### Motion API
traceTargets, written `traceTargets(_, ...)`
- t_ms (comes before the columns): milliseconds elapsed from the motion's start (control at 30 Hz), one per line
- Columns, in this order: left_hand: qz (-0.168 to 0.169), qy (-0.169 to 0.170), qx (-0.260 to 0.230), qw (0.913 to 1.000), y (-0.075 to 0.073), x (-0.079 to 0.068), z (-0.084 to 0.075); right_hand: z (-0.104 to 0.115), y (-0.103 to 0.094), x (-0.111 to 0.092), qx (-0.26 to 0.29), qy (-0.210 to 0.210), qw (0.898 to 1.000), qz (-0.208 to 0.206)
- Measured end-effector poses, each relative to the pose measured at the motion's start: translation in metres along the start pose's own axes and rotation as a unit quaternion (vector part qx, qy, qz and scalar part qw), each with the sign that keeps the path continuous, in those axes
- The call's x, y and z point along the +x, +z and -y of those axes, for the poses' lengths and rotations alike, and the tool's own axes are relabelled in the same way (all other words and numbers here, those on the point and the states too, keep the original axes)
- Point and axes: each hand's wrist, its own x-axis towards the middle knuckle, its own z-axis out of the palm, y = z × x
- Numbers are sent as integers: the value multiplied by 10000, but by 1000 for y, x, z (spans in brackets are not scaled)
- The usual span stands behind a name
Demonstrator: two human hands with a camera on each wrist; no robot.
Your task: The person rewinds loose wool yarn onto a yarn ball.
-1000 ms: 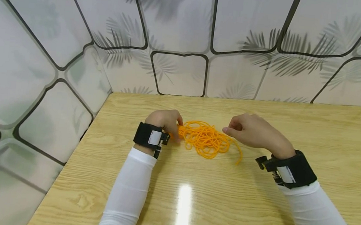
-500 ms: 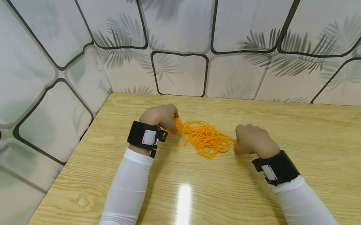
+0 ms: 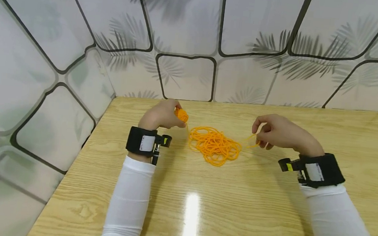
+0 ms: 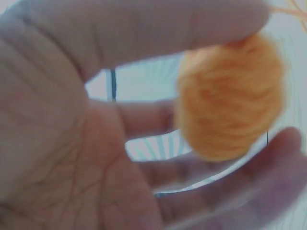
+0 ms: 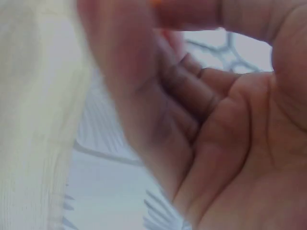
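My left hand (image 3: 162,115) holds a small ball of orange yarn (image 4: 232,100) between thumb and fingers, lifted over the table. A strand runs down from the ball toward a loose tangle of orange yarn (image 3: 215,146) lying on the table between the hands. To the right of the tangle, my right hand (image 3: 276,132) pinches a thin strand (image 3: 252,146) between thumb and fingertips, raised above the tabletop. In the right wrist view only a speck of orange shows at the pinch, at the top edge.
The wooden table (image 3: 234,213) reaches back to a patterned wall (image 3: 186,76), with another wall (image 3: 11,116) along its left side. Each wrist wears a black strap with a small camera; the left strap (image 3: 141,141) sits over a white sleeve's end.
My left hand has risen and moved back and left with the yarn ball. My right hand went down to the loose end, then came up and right with a strand pinched.
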Motion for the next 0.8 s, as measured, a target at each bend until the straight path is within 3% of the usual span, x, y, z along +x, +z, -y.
traceTargets(133, -803, 273, -285, 9960, -5, -1, -2, 0, -16, -10, 969, -738, 9908, -591)
traceTargets(233, -1163, 411, -519, 9910, -6, -2, -5, 0, -24, -17, 1409, -906, 9763, -1367)
traceTargets(367, -1265, 571, -703, 9878, -7, -3, -7, -7, -35, -24, 1511, -510, 9502, -2677)
traceTargets(467, -1200, 758, -839, 9863, -7, -7, -11, -21, -42, -29, 807, 167, 9405, -3298)
traceTargets(533, -1087, 993, -1053, 9835, -7, -10, -16, -33, -45, -31, -55, 653, 9451, -3200)
traceTargets(633, -820, 1416, -1402, 9765, -7, -17, -26, -51, -48, -29, -1131, 1228, 9595, -2270)
traceTargets(733, -604, 1850, -1483, 9696, -6, -25, -37, -62, -46, -21, -1525, 1509, 9713, -1032)
traceTargets(800, -565, 2103, -1338, 9668, -4, -28, -44, -66, -43, -16, -1487, 1624, 9743, -482)
